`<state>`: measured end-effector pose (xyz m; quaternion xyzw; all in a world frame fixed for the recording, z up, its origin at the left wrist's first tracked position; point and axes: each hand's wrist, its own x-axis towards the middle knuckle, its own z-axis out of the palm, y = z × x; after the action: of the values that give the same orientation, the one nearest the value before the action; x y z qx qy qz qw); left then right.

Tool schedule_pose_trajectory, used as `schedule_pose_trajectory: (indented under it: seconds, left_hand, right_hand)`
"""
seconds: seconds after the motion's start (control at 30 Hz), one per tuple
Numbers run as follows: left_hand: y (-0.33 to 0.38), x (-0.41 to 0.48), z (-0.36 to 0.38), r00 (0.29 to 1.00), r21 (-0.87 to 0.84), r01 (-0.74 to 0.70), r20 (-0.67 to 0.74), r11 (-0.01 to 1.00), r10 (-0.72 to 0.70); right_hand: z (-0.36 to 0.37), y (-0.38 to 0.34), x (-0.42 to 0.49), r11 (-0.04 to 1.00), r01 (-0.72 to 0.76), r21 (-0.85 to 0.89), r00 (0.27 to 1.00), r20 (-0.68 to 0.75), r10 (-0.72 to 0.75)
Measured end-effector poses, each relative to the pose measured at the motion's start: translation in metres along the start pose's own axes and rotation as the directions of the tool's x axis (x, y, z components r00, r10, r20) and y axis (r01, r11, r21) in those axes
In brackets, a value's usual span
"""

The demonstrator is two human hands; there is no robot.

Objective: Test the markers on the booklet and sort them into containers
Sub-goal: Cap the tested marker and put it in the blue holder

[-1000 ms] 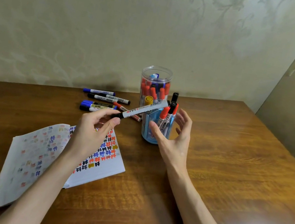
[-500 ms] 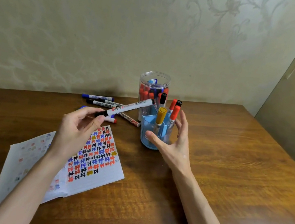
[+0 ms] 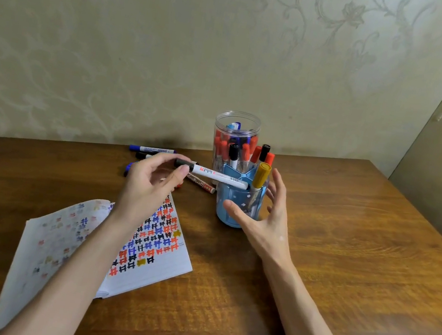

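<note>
My left hand pinches a white marker with a black cap near its cap end, holding it level with its far end by the blue pen holder. My right hand is spread open around the holder's right side, fingers straight, thumb in front of it. The holder carries a yellow marker and red and black ones. Behind it stands a clear jar full of markers. The open booklet with coloured test marks lies under my left forearm.
Several loose markers lie on the wooden table behind my left hand, one brown-labelled marker near the holder. A wall runs along the table's back edge and a panel stands at the right.
My left hand has swung the marker down from a tilt to level, its far end now at the holder's rim. The right hand has stayed spread beside the holder.
</note>
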<state>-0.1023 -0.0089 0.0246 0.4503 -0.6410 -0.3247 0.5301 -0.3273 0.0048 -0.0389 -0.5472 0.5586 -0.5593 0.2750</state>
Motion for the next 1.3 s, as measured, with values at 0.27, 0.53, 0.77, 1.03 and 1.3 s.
schedule_pose_trajectory:
  seconds: [0.27,0.53,0.77,1.03,1.3]
  left_hand:
    - [0.012,0.022,0.033,0.997,-0.25,0.06,-0.032,0.966,-0.071]
    - [0.015,0.034,0.07,0.998,-0.234,0.036,0.066,0.971,-0.021]
    - [-0.003,0.021,0.063,0.997,-0.154,0.012,0.074,0.988,-0.001]
    - [-0.056,0.013,-0.013,0.984,0.024,0.155,-0.093,0.988,-0.152]
    - [-0.106,0.035,-0.064,0.941,0.343,0.309,-0.248,0.887,-0.232]
  right_hand:
    - [0.0,-0.002,0.0,0.999,0.009,0.054,1.0,0.028,-0.011]
    - [-0.001,0.004,0.003,0.996,0.029,0.088,0.999,0.014,-0.03]
    - [-0.001,0.001,-0.002,0.989,0.15,-0.006,0.982,-0.112,-0.149]
    - [0.014,-0.037,-0.026,0.917,0.398,-0.017,0.899,-0.189,-0.394]
    - [0.058,-0.033,-0.035,0.946,0.321,0.044,0.909,0.265,-0.321]
